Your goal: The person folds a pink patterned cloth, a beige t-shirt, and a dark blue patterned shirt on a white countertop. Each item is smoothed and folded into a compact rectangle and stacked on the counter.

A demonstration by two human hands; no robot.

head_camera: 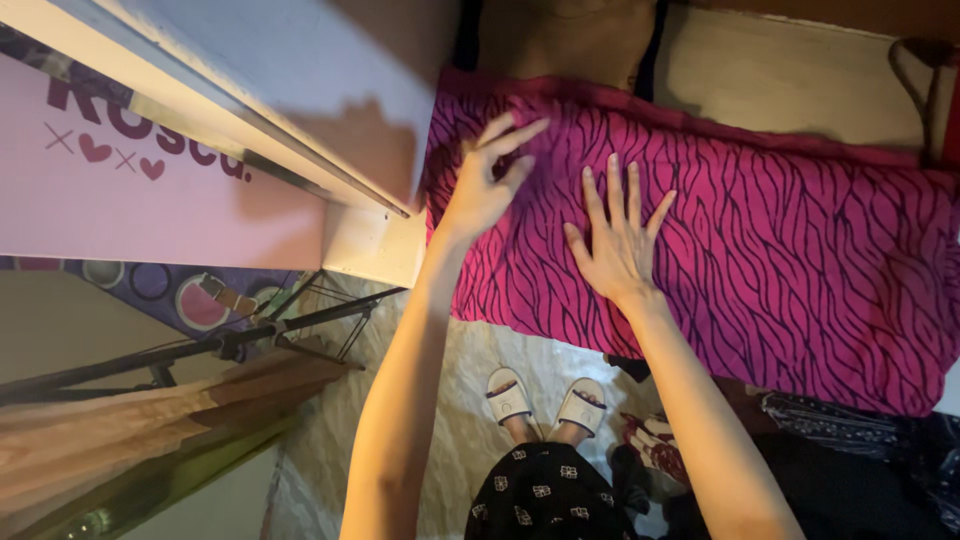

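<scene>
A magenta cloth with thin black wavy lines (pixel 760 250) lies spread over a raised flat surface in front of me. My right hand (pixel 615 240) rests flat on it, palm down, fingers spread. My left hand (pixel 485 180) hovers at the cloth's left part, fingers apart and slightly curled, holding nothing; whether the fingertips touch the fabric I cannot tell.
A white wall and ledge (pixel 375 245) stand left of the cloth. A black tripod stand (pixel 230 345) and a pink printed board (pixel 120 180) lie at the left. My feet in white slippers (pixel 545 400) stand on a pale floor. Dark fabrics (pixel 850 440) are piled at lower right.
</scene>
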